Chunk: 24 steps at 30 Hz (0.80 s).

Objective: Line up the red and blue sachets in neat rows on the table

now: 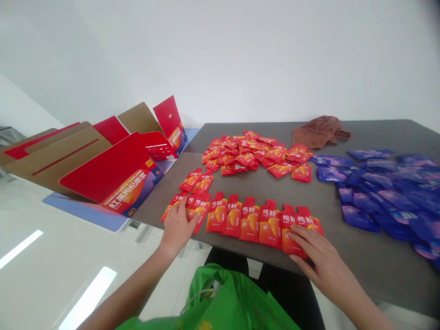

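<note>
A row of red pouches [250,220] with orange fruit prints lies along the near edge of the dark table. At the row's left end, my left hand [178,224] rests on the pouches, fingers spread and partly over a red pouch [200,205]. My right hand [318,252] lies at the right end, its fingers stretched across a red pouch [288,224] that overlaps another. Behind my left hand lie two more pouches, one of them a red pouch [190,181]. Farther back is a heap of red pouches [244,153].
On the right spreads a pile of blue-purple pouches [388,188]. A brown cloth [319,131] lies crumpled at the back of the table [275,195]. Open red cardboard boxes [113,169] stand at the left, beside the table, with their flaps up. A white wall rises behind.
</note>
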Each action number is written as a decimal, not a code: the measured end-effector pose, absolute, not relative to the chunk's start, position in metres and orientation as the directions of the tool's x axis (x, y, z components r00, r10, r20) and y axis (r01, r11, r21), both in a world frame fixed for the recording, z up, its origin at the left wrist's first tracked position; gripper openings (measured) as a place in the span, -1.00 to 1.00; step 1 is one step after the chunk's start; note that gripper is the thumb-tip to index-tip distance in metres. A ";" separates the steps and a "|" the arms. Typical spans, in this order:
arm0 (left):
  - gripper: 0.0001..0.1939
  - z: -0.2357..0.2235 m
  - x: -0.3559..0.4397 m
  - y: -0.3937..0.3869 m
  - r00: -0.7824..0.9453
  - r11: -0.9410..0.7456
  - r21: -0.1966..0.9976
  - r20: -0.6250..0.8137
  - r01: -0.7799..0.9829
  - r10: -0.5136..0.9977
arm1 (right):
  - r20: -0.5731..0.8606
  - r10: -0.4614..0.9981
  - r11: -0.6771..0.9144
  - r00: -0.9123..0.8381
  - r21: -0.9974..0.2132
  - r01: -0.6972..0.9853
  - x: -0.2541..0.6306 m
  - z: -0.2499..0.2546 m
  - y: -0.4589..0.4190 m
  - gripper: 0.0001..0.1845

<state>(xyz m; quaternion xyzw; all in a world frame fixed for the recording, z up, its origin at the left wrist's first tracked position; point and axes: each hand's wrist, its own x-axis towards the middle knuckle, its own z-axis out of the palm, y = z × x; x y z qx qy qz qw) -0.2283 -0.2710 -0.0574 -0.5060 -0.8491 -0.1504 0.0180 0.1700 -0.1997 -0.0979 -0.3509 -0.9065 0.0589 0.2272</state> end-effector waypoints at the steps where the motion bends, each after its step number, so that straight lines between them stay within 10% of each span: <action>1: -0.34 -0.058 -0.226 -0.271 -0.482 0.433 0.245 0.198 0.867 0.853 | 0.371 0.662 0.747 -0.651 -0.266 0.609 0.170 -0.098 -0.200 -0.53; 24: -0.49 -0.070 -0.197 -0.275 -0.481 0.456 0.175 0.464 0.873 0.744 | 0.381 0.492 0.870 -0.783 -0.170 0.464 0.096 -0.045 -0.226 -0.53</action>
